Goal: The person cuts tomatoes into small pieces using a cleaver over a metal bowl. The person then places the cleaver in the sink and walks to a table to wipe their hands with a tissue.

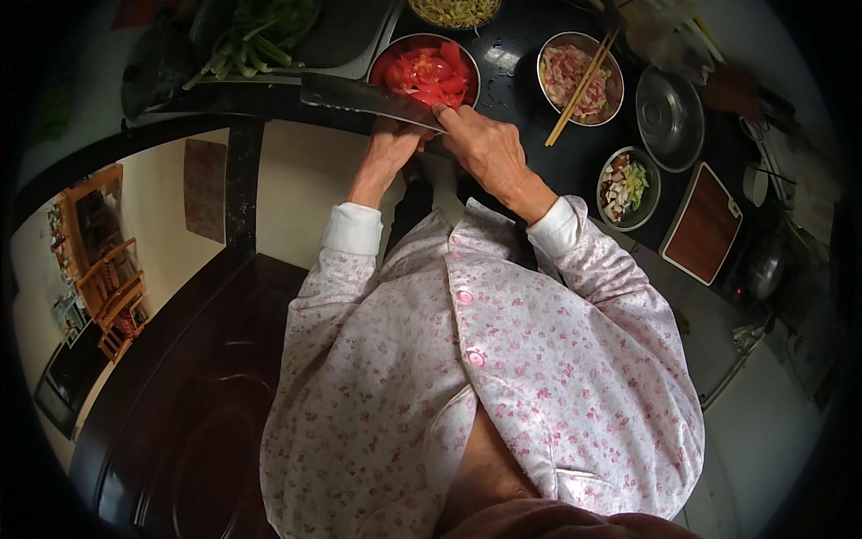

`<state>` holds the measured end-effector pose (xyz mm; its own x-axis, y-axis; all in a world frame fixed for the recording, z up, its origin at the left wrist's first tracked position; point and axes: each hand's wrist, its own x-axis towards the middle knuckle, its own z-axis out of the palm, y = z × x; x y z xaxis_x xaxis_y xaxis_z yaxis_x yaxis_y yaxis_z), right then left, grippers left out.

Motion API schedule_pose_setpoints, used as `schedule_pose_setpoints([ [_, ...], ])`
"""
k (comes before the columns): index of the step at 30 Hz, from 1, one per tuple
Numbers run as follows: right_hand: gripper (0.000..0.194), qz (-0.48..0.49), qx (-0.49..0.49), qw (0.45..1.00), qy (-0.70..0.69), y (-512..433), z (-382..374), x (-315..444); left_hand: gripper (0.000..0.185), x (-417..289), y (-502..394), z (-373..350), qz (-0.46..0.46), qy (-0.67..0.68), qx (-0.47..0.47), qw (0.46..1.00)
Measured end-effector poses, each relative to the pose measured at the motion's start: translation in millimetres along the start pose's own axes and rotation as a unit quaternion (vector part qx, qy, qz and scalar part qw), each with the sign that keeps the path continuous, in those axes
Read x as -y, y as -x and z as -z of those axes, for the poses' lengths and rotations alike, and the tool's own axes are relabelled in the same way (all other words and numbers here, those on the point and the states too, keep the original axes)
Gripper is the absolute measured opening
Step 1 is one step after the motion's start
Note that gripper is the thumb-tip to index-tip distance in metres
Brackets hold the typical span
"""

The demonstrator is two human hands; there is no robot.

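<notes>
My right hand (pixel 490 147) grips a cleaver (pixel 360 98), its broad blade pointing left across the counter's front edge. Beneath the blade is my left hand (pixel 394 145), its fingers mostly hidden by the cleaver and the right hand. Whether it holds anything cannot be made out. Just beyond both hands stands a metal bowl (pixel 479 79) of cut red tomato pieces (pixel 434 71). The near side of this bowl is partly covered by the blade and the right hand.
Bean sprouts (pixel 458 10) fill a bowl at the back. Chopsticks (pixel 583 87) rest across a bowl of sliced raw meat (pixel 564 64). To the right are a bowl of chopped vegetables (pixel 623 188), an empty metal bowl (pixel 670 118) and a cutting board (pixel 704 226). Green stalks (pixel 252 57) lie by the sink (pixel 347 67).
</notes>
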<state>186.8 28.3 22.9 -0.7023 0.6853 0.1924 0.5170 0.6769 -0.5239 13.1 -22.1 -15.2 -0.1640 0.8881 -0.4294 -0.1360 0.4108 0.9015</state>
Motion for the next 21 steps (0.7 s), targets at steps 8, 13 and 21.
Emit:
schedule_pose_setpoints([
  [8, 0.02, 0.013, -0.002, 1.0, 0.007, 3.3, 10.2, 3.7, 0.046, 3.5, -9.2, 27.9, -0.037, 0.087, -0.049, 0.994],
  [13, 0.02, 0.015, -0.001, 1.0, 0.004, 7.3, 2.6, -5.0, 0.044, 6.8, -3.7, 34.4, 0.039, 0.219, -0.015, 0.975],
  [21, 0.031, -0.01, 0.042, 0.999, -0.012, 2.3, -0.3, -10.9, 0.037, -3.2, -2.2, 30.3, 0.044, 0.213, 0.014, 0.976],
])
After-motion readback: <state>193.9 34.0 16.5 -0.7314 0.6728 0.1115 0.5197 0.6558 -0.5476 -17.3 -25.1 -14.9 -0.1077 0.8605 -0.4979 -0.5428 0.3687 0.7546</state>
